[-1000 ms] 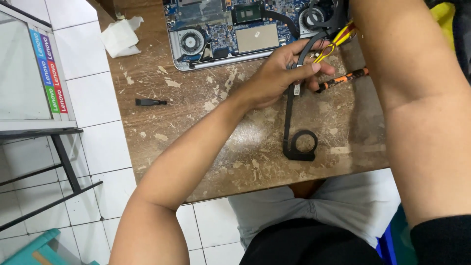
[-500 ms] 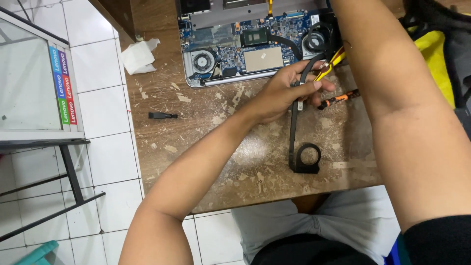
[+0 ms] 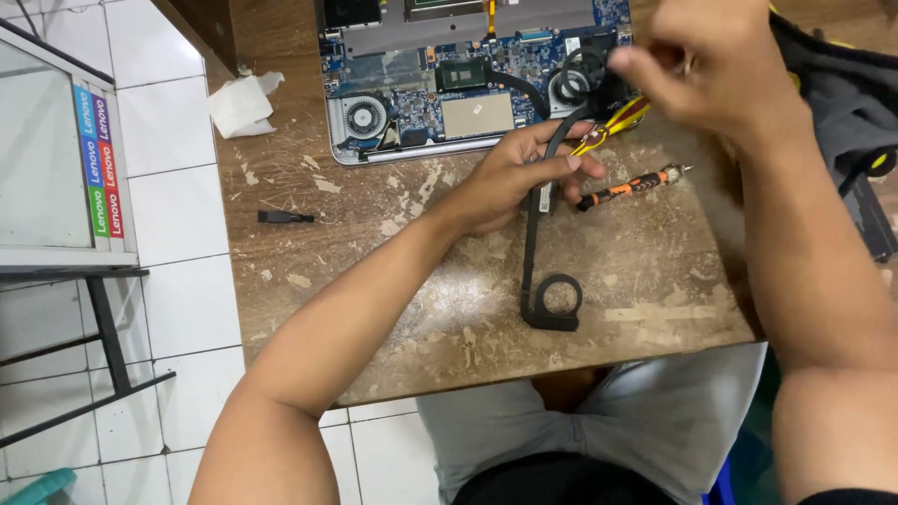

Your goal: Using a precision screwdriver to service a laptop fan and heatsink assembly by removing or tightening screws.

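1. The left hand [image 3: 514,178] rests on the worn wooden table [image 3: 393,309], its fingers curled round the upper end of a long black metal strip with a ring end [image 3: 538,271], which trails back from the hand toward the person.
2. Just right of that hand lies an orange-and-black screwdriver [image 3: 629,185].
3. Beyond it, the right hand [image 3: 711,61] hovers, blurred, fingertips pinched together above the opened laptop with blue circuit board [image 3: 468,84]; whether it holds anything cannot be told.

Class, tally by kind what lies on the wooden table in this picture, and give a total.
Opened laptop: 1
Black strap with ring end, under the left hand: 1
Orange-and-black screwdriver: 1
Yellow-handled tool: 1
Small black bit: 1
Crumpled tissue: 1
Total: 6
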